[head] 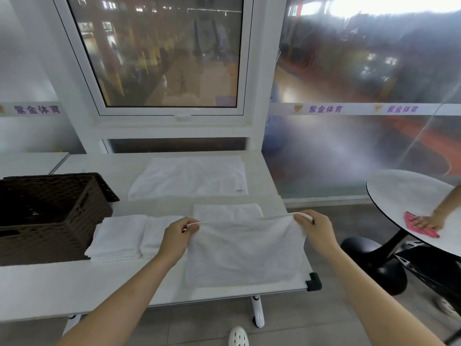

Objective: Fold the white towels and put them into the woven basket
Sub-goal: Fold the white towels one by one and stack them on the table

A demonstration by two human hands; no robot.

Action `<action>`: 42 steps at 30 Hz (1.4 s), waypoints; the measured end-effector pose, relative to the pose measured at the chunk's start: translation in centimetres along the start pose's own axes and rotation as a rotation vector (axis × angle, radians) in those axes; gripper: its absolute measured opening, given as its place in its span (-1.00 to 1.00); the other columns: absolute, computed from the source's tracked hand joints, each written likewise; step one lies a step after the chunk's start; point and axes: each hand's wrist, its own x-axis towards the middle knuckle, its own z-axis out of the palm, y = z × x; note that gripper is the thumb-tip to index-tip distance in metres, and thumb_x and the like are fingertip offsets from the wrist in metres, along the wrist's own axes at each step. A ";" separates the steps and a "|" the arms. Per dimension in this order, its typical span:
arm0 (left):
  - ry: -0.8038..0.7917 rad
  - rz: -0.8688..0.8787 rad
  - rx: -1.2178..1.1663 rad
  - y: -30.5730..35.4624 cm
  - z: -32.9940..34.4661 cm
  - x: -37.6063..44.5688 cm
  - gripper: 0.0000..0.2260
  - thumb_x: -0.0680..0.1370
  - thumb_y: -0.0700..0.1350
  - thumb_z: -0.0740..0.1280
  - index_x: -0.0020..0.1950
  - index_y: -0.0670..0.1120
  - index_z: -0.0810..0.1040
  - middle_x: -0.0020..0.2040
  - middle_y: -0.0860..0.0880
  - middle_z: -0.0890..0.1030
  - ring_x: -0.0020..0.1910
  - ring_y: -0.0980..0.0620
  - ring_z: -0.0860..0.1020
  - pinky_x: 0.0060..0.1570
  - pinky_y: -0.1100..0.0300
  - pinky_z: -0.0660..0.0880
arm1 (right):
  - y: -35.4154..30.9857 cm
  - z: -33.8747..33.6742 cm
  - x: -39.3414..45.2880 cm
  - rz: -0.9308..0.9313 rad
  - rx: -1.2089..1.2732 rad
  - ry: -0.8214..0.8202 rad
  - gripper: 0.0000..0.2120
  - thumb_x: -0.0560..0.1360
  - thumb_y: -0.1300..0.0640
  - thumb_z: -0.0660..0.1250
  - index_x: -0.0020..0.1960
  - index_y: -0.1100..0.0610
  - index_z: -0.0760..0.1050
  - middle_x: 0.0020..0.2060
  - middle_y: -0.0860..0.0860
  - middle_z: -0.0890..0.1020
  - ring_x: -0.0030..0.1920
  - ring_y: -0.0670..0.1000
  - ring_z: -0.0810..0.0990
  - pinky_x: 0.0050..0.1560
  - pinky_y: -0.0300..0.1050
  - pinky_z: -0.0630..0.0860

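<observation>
On the white surface [74, 290] sits a brown basket [50, 216] beside folded towels [117, 239]. Left hand [178, 233] and right hand [314, 229] each pinch a top corner of the towel [247, 250], lifting its edge.

White towel [245, 250] held up by its top edge, lower part draped on the surface [74, 288] near front right. Two folded towels [117, 239] side by side just right of dark woven basket [50, 216]. Another folded towel [227, 211] behind; one unfolded towel [189, 177] flat at back.
</observation>
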 end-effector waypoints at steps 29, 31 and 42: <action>-0.078 -0.162 0.505 -14.5 8.8 32.8 -0.83 0.72 -0.13 0.19 0.07 -0.06 0.57 -0.10 -0.02 0.64 -0.12 -0.03 0.58 -0.10 0.07 0.48 | 12.9 20.9 33.6 0.265 -0.221 -0.276 -0.88 0.64 0.07 0.35 -0.01 0.07 0.62 -0.20 0.01 0.67 -0.19 0.06 0.61 -0.25 -0.11 0.45; -0.103 -0.189 0.525 -15.7 9.3 34.2 -0.85 0.72 -0.12 0.20 0.09 -0.06 0.56 -0.12 -0.05 0.64 -0.13 -0.08 0.58 -0.13 0.06 0.46 | 14.2 22.1 34.3 0.269 -0.277 -0.297 -0.90 0.63 0.10 0.36 -0.01 0.08 0.62 -0.22 0.02 0.66 -0.22 0.03 0.58 -0.28 -0.16 0.43; -0.149 -0.348 0.685 -20.7 10.4 37.8 -0.89 0.70 -0.05 0.22 0.01 0.00 0.49 -0.06 0.08 0.57 -0.07 -0.07 0.56 -0.16 0.06 0.46 | 17.9 24.8 36.4 0.269 -0.459 -0.329 -0.88 0.63 0.05 0.32 0.01 0.08 0.57 -0.18 0.02 0.64 -0.13 0.15 0.61 -0.10 0.10 0.59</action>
